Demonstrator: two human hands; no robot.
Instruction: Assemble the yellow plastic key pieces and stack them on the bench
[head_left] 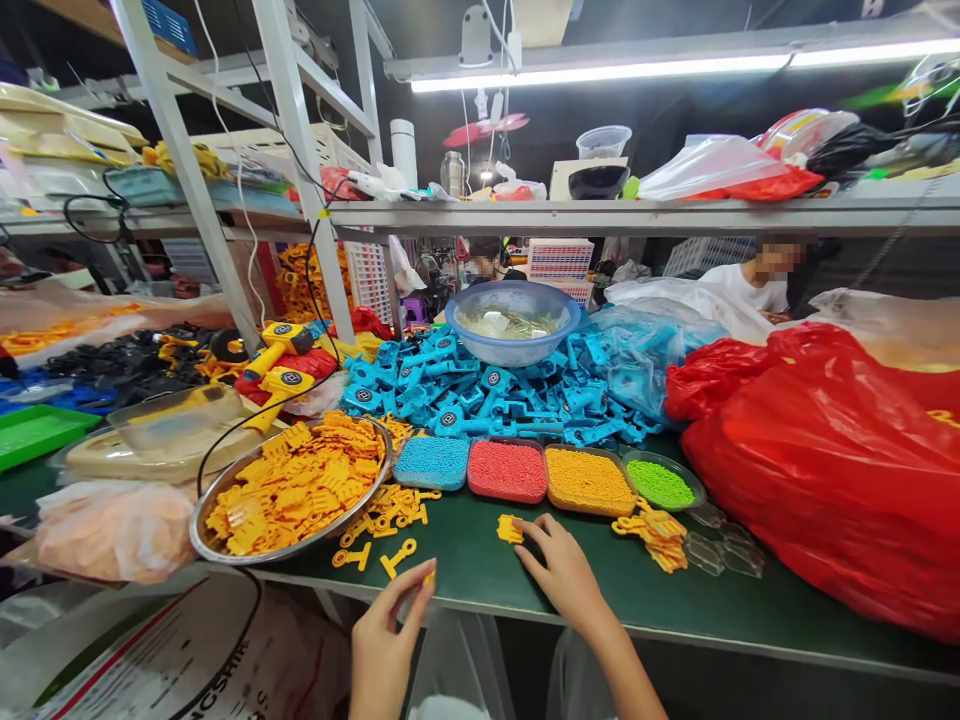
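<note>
My left hand [390, 635] is at the table's front edge, thumb and forefinger pinched on a small yellow piece [429, 578] mostly hidden by the fingertips. My right hand [561, 570] reaches over the green tabletop, its thumb and forefinger at the edge of a flat yellow plastic part [509, 529]. Loose yellow T-shaped parts with ring ends [399, 558] lie left of my hands. Behind them are boxes of blue beads [431, 462], red beads [508, 470] and yellow beads [589, 478], and a dish of green beads [660, 484].
A metal bowl [292, 490] heaped with yellow parts stands at left. Blue plastic parts [495, 390] pile up behind the beads, under a blue basin [513, 320]. Yellow parts [652, 535] and a big red bag [832, 470] are at right. A shelf [630, 216] crosses above; a person sits beyond.
</note>
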